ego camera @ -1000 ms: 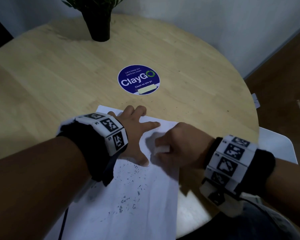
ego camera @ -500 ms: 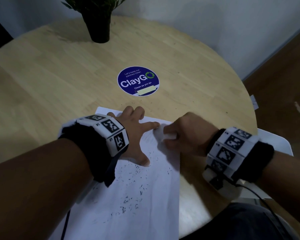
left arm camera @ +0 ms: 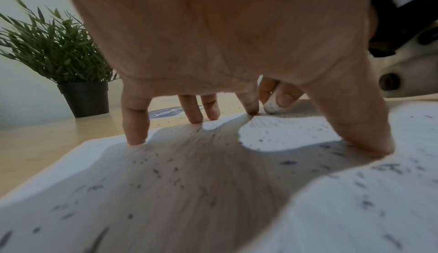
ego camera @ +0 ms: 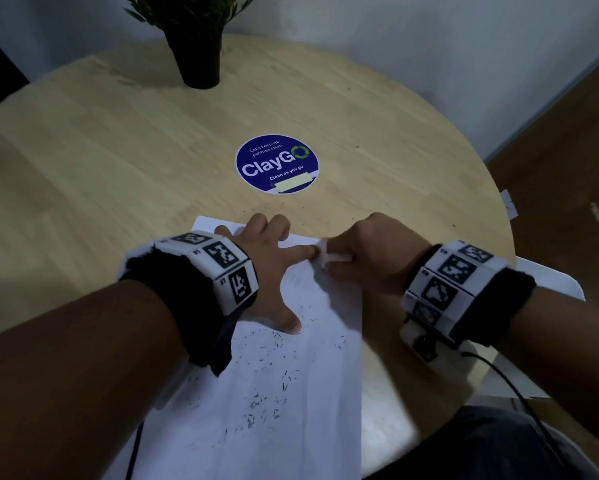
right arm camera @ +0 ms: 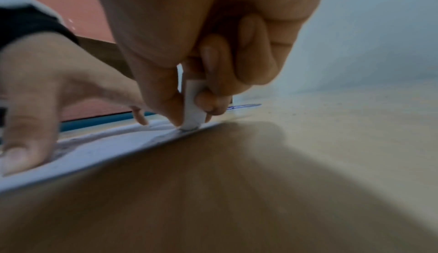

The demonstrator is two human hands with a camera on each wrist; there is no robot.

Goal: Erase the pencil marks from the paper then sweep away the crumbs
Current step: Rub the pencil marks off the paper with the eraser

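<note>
A white sheet of paper (ego camera: 284, 393) lies on the round wooden table (ego camera: 118, 150), strewn with dark eraser crumbs (ego camera: 260, 403). My left hand (ego camera: 273, 268) presses flat on the paper's far part, fingers spread and straight, fingertips (left arm camera: 136, 137) on the sheet (left arm camera: 213, 191). My right hand (ego camera: 370, 254) pinches a white eraser (ego camera: 329, 258) between thumb and fingers, its tip down on the paper's far right corner, just beside my left index fingertip. In the right wrist view the eraser (right arm camera: 193, 105) stands upright on the paper edge (right arm camera: 106, 150). The eraser tip (left arm camera: 272, 106) shows grey.
A round blue ClayGo sticker (ego camera: 277, 164) lies just beyond the paper. A potted plant (ego camera: 197, 39) in a black pot stands at the table's far side. Loose crumbs dot the wood past the sheet. The table's right edge and a white chair (ego camera: 547, 282) are near my right wrist.
My right hand has slid the eraser away from me, from the sheet's middle right up to the far right corner next to the left index finger. The left hand has stayed put.
</note>
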